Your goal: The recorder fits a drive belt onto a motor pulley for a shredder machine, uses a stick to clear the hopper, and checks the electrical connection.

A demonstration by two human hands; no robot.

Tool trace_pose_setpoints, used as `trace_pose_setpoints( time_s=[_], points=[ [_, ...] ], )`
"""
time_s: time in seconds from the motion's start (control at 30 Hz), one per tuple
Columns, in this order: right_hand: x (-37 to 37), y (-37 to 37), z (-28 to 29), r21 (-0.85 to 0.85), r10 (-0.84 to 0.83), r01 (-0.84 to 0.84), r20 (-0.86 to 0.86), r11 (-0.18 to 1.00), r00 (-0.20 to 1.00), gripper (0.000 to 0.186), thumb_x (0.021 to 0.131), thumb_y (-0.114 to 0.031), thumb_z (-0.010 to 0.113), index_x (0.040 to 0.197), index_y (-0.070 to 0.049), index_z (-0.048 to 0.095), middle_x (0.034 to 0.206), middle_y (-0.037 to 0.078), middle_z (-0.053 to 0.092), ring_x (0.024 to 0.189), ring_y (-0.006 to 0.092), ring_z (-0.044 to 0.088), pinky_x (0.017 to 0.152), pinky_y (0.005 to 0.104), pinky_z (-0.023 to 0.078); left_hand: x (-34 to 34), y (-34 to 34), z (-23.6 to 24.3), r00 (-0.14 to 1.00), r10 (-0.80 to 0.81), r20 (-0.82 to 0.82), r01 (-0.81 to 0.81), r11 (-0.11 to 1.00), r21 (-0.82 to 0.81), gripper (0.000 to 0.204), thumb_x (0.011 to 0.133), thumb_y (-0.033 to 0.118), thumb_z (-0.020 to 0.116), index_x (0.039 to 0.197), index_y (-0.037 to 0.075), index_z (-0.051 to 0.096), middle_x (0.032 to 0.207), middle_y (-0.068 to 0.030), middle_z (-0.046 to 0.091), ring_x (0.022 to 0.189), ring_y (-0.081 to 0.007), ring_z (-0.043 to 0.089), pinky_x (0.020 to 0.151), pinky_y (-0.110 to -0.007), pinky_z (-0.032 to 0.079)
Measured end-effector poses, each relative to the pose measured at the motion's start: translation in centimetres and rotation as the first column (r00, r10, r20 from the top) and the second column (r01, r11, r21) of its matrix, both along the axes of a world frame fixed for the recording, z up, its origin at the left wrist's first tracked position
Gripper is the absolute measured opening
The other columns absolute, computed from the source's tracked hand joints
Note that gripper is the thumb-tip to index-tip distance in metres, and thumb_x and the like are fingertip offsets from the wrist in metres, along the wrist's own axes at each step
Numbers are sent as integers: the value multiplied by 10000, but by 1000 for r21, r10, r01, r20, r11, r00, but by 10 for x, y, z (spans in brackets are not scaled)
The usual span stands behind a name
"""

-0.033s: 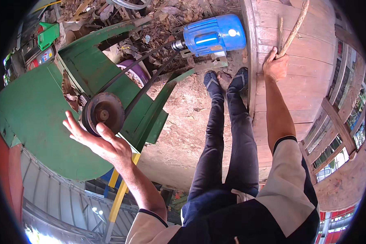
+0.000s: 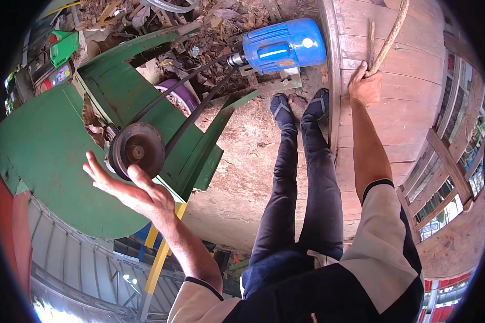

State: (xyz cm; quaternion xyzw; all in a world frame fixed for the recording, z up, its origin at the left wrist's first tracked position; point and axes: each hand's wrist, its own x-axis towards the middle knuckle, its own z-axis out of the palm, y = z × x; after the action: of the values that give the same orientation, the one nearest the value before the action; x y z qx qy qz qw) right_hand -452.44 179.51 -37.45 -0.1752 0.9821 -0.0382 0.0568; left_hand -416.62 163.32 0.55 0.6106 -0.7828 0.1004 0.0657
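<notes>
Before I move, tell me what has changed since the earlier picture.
Very little: the left hand, open near the pulley, has its fingers slightly lower in the picture. Nothing was taken hold of or let go. The right hand still grips the wooden stick; the pulley, belt and blue motor look unmoved.

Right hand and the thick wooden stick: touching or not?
Touching. The head view shows it: the right hand is closed around the lower end of the thick stick, with no gap visible between them.
</notes>
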Motion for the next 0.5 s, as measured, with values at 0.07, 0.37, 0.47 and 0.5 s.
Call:
trace_pose_setpoints(
  time_s=[0.07, 0.37, 0.47, 0.5],
  points=[
    [0, -2, 2, -27, 13, -12, 9, 1000, 1000, 548, 948, -609, 553, 980, -64, 595, 891, 161, 671, 879, 390, 660, 730, 546, 501, -3, 5, 10, 1000, -4, -28, 3, 1000, -19, 763, 1049, 544, 409, 1556, -9, 273, 1591, -199, 361, 1509, -382, 263, 1232, -552, 149],
    [-3, 3, -5, -13, -4, 5, 42, 1000, 999, 580, 943, -638, 537, 1008, -66, 605, 897, 170, 689, 860, 405, 681, 728, 548, 514, 8, -2, 9, 996, -40, 83, 36, 998, 48, 728, 1060, 550, 337, 1579, 45, 269, 1620, -171, 312, 1530, -403, 199, 1217, -619, 108],
    [-1, 2, -5, -8, 2, -1, 22, 1000, 1000, 583, 943, -640, 536, 1007, -65, 605, 896, 170, 688, 860, 407, 680, 729, 546, 515, 10, -5, 11, 986, -83, 146, 82, 997, 14, 729, 1057, 555, 340, 1582, 52, 272, 1617, -171, 318, 1533, -396, 198, 1219, -614, 110],
    [-1, 2, -4, -6, 0, 0, 22, 1000, 1000, 583, 943, -640, 536, 1007, -65, 605, 896, 170, 688, 860, 407, 680, 729, 546, 515, 11, -6, 12, 988, -81, 135, 79, 997, 19, 724, 1057, 550, 352, 1583, 59, 274, 1617, -171, 318, 1533, -391, 202, 1218, -615, 114]
  ],
)
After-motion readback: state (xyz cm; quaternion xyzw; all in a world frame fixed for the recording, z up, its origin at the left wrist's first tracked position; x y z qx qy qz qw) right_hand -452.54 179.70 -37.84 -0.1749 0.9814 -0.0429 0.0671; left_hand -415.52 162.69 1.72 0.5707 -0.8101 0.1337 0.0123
